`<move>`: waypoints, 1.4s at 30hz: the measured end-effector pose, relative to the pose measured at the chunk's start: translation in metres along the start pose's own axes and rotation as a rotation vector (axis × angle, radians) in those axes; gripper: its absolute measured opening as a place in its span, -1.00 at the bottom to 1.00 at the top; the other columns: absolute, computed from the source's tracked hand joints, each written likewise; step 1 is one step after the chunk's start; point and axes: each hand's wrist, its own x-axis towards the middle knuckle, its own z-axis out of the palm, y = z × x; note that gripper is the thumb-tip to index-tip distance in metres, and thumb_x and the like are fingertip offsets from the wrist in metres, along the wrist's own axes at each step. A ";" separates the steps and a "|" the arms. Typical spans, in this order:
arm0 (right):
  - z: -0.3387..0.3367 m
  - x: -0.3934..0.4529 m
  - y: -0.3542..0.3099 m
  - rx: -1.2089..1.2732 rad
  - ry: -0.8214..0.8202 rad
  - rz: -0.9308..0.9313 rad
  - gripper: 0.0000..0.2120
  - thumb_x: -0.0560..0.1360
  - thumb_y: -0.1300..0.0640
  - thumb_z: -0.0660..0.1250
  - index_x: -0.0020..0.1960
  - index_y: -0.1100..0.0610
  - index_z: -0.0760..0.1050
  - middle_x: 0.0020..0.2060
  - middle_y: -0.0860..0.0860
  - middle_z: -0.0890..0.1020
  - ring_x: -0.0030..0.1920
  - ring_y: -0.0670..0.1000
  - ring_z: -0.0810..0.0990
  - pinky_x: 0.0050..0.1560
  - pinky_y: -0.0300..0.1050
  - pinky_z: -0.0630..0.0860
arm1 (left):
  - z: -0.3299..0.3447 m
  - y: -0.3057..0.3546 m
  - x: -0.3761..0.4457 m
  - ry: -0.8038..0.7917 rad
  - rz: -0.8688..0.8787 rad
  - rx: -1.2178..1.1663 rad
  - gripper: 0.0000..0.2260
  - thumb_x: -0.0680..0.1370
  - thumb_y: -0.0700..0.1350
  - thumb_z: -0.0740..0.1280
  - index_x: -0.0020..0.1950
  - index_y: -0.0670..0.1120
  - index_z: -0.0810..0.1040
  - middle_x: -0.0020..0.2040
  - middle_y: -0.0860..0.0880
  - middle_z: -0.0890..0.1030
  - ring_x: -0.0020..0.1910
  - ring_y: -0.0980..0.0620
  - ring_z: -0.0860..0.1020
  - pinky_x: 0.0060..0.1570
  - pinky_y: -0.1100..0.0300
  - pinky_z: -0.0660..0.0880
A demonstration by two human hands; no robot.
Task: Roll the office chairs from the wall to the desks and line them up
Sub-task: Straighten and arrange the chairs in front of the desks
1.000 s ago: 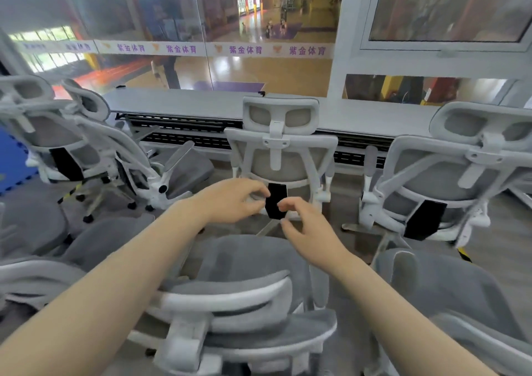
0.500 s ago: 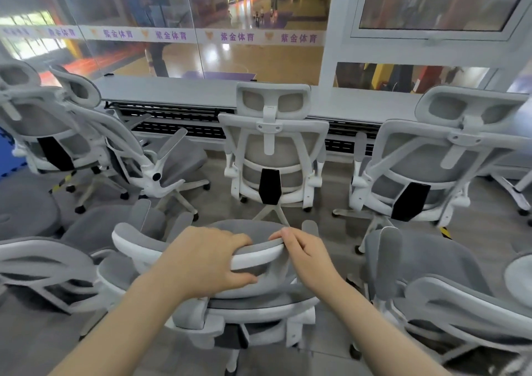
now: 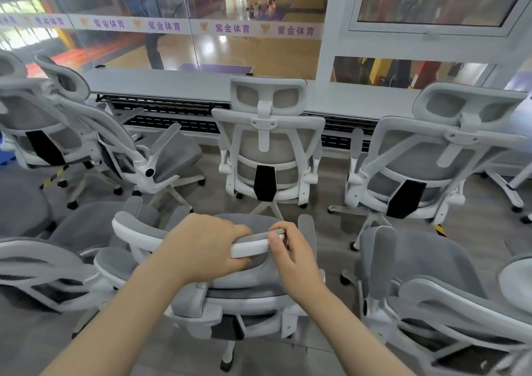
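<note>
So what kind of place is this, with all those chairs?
Probably an office or viewing room above an indoor sports hall: a long desk along a glass wall, mesh office chairs, and a basketball court below.

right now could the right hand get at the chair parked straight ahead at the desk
Probably not without stepping forward: the right hand grips the headrest of the near chair, which stands between the person and the chair at the desk.

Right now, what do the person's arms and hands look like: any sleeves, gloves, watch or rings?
Both forearms are bare as far as the frame shows; no sleeve edge is in view. The left hand and right hand wear no gloves. No watch, bracelet or ring shows on either. The right thumbnail looks short and unpainted.
</note>
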 end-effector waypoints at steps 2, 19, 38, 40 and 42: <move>0.001 0.005 -0.001 -0.002 0.031 0.000 -0.65 0.49 -0.27 0.10 -0.02 -0.02 0.43 -0.22 -0.16 0.47 -0.22 -0.17 0.45 -0.18 -0.38 0.34 | -0.001 -0.001 0.007 0.014 -0.001 0.003 -0.34 0.30 0.47 -0.24 0.02 0.17 0.46 -0.20 0.12 0.58 -0.22 0.13 0.55 -0.23 0.14 0.48; -0.017 0.025 0.004 -0.044 0.061 0.048 -0.59 0.44 -0.36 0.13 0.03 -0.05 0.37 -0.10 -0.09 0.50 -0.12 -0.14 0.48 -0.13 -0.37 0.38 | 0.011 0.004 0.045 0.088 -0.013 -0.006 -0.30 0.29 0.48 -0.27 -0.01 0.15 0.50 -0.26 0.12 0.59 -0.24 0.08 0.56 -0.29 0.16 0.43; -0.041 0.019 0.006 -0.051 -0.014 0.089 -0.55 0.42 -0.39 0.09 0.03 -0.05 0.39 -0.09 -0.05 0.51 -0.19 -0.20 0.44 -0.19 -0.38 0.40 | 0.008 0.022 0.050 0.084 0.012 0.014 -0.31 0.27 0.49 -0.25 -0.03 0.14 0.47 -0.33 0.11 0.54 -0.30 0.10 0.52 -0.38 0.18 0.29; -0.042 0.019 0.005 -0.062 -0.023 0.092 -0.55 0.42 -0.39 0.09 0.03 -0.05 0.38 -0.09 -0.06 0.51 -0.19 -0.20 0.44 -0.19 -0.38 0.40 | 0.009 0.022 0.050 0.082 0.009 0.018 -0.30 0.26 0.49 -0.27 -0.04 0.14 0.47 -0.32 0.11 0.55 -0.29 0.09 0.52 -0.38 0.18 0.29; -0.042 0.019 0.006 -0.068 -0.018 0.095 -0.54 0.42 -0.40 0.08 0.03 -0.05 0.38 -0.09 -0.08 0.50 -0.18 -0.20 0.44 -0.19 -0.37 0.40 | 0.009 0.023 0.050 0.075 0.009 0.024 -0.30 0.25 0.48 -0.28 -0.04 0.14 0.47 -0.32 0.11 0.55 -0.29 0.09 0.52 -0.39 0.18 0.28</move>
